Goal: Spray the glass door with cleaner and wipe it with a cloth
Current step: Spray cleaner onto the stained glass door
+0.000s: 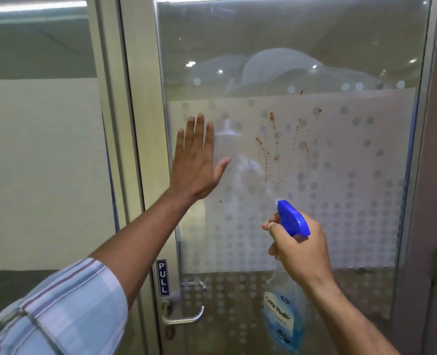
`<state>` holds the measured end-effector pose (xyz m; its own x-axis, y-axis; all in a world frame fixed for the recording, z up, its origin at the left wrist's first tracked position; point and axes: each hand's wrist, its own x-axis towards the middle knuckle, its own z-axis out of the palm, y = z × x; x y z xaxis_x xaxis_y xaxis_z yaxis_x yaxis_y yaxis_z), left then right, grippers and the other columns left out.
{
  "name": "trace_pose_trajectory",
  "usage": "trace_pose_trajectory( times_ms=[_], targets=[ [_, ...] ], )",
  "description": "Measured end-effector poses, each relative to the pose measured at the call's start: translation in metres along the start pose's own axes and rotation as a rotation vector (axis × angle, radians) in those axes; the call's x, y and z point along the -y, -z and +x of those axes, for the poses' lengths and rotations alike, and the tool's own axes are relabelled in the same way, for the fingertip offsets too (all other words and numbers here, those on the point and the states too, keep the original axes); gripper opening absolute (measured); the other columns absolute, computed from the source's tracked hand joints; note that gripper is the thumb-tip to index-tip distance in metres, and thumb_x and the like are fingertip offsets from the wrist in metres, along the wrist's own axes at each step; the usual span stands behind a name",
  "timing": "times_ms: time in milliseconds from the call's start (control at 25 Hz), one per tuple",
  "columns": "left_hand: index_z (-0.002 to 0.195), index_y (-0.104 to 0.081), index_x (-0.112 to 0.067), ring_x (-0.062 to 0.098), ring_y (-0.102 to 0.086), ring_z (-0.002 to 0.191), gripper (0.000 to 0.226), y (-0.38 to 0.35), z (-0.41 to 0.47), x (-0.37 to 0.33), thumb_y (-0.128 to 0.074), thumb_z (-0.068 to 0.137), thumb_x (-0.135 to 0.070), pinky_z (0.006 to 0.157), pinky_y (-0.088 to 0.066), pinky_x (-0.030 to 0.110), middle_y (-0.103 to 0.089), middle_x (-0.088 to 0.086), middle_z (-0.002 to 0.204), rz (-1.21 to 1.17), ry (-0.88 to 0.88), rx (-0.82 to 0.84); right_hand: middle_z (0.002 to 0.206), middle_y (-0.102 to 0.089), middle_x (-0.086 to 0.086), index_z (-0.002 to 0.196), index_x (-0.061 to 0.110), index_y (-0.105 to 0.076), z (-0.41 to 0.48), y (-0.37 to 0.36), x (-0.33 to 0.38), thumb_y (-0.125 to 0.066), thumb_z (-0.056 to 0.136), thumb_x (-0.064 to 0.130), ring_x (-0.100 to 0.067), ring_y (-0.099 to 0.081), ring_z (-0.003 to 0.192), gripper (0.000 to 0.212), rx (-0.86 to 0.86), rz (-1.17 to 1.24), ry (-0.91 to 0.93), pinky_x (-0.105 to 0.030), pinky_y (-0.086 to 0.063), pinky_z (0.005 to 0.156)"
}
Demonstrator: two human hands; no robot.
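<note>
Both hands are up at the glass door [353, 175]. The left hand [196, 165] is spread flat with straight fingers against the pane near its left edge and holds nothing. The right hand [299, 249] is wrapped round the neck of the spray bottle [285, 319], with the fingers curled at the trigger.

Reddish-brown spatter [266, 155] runs in drips and specks down the frosted, dotted band of the glass. It lies between the two hands and a little above the bottle. A metal frame [140, 124] edges the pane on the left. Low on the frame are a blue PULL sign [162, 277] and, below it, a silver lever handle [184, 316]. A striped sleeve [66, 311] is rolled up on the left arm.

The bottle hangs nearly upright in front of the lower glass, with its long axis running top to bottom and tilted slightly. Its blue spray head [293, 219] points up and left toward the spatter. Blue liquid shows in the clear lower body behind the label.
</note>
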<state>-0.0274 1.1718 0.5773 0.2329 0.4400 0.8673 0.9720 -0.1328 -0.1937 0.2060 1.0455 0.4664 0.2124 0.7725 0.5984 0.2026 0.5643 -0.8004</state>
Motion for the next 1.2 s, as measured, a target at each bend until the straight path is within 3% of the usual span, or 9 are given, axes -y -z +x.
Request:
trace_pose_trajectory(
  times_ms=[320,480,600,680,840,960,1040,1200],
  targets=[
    [0.175,-0.01,-0.007,0.036,0.005,0.171,0.093,0.056,-0.11,-0.075,-0.036,0.107,-0.065,0.139,-0.008,0.058,0.001,0.018,0.184,-0.067,-0.017,0.118,0.074,-0.066,-0.021,0.079,0.012,-0.069,-0.038,0.036,0.017,-0.075,0.094,0.007,-0.046,-0.069,0.067,0.017,0.159,0.136,0.017,-0.022,-0.052,0.048],
    [0.175,-0.006,-0.01,0.032,0.013,0.171,0.093,0.1,-0.186,-0.119,-0.036,0.108,-0.065,0.139,0.0,0.053,0.008,0.015,0.184,-0.076,0.063,0.218,0.076,-0.066,-0.023,0.082,0.015,-0.07,-0.07,0.053,0.014,-0.077,0.094,0.012,-0.043,-0.064,0.062,0.014,0.308,0.231,0.015,-0.049,-0.059,0.058],
    [0.176,-0.004,-0.013,0.029,0.015,0.171,0.093,0.132,-0.252,-0.144,-0.04,0.107,-0.064,0.139,0.003,0.052,0.011,0.012,0.184,-0.068,0.184,0.307,0.077,-0.069,-0.02,0.085,0.017,-0.073,-0.105,0.061,0.01,-0.073,0.087,0.019,-0.042,-0.066,0.067,0.003,0.366,0.286,-0.025,-0.059,-0.059,0.065],
    [0.175,-0.006,-0.014,0.027,0.013,0.171,0.092,0.158,-0.299,-0.155,-0.039,0.106,-0.064,0.139,0.002,0.052,0.007,0.01,0.184,-0.073,0.289,0.355,0.077,-0.072,-0.014,0.088,0.021,-0.076,-0.134,0.06,0.009,-0.07,0.081,0.024,-0.043,-0.067,0.072,0.01,0.411,0.294,-0.077,-0.063,-0.062,0.068],
    [0.176,-0.01,-0.022,0.013,0.016,0.17,0.086,0.217,-0.392,-0.168,-0.045,0.107,-0.06,0.139,0.005,0.045,0.004,-0.001,0.185,-0.172,0.527,0.434,0.084,-0.077,0.0,0.098,0.028,-0.08,-0.198,0.049,0.018,-0.072,0.082,0.023,-0.029,-0.071,0.076,0.019,0.572,0.386,-0.123,-0.063,-0.064,0.076],
    [0.176,-0.014,-0.029,0.002,0.013,0.168,0.081,0.274,-0.462,-0.175,-0.05,0.108,-0.055,0.14,0.001,0.044,0.002,-0.011,0.184,-0.251,0.712,0.493,0.097,-0.081,0.005,0.099,0.036,-0.081,-0.248,0.035,0.034,-0.076,0.088,0.016,-0.018,-0.075,0.083,0.023,0.723,0.494,-0.144,-0.052,-0.063,0.076],
    [0.175,-0.015,-0.036,-0.003,0.01,0.167,0.079,0.314,-0.501,-0.18,-0.049,0.107,-0.057,0.139,-0.002,0.041,0.0,-0.017,0.183,-0.258,0.814,0.512,0.105,-0.081,0.002,0.099,0.04,-0.08,-0.283,0.025,0.049,-0.075,0.088,0.018,-0.023,-0.077,0.092,0.025,0.826,0.559,-0.141,-0.05,-0.063,0.076],
    [0.172,-0.011,-0.043,-0.006,0.004,0.166,0.083,0.402,-0.57,-0.202,-0.051,0.104,-0.068,0.138,0.002,0.039,-0.004,-0.02,0.181,-0.252,0.989,0.567,0.105,-0.078,-0.008,0.092,0.027,-0.078,-0.369,0.007,0.083,-0.074,0.086,0.021,-0.03,-0.069,0.075,0.01,1.026,0.635,-0.174,-0.043,-0.058,0.058]
  ],
)
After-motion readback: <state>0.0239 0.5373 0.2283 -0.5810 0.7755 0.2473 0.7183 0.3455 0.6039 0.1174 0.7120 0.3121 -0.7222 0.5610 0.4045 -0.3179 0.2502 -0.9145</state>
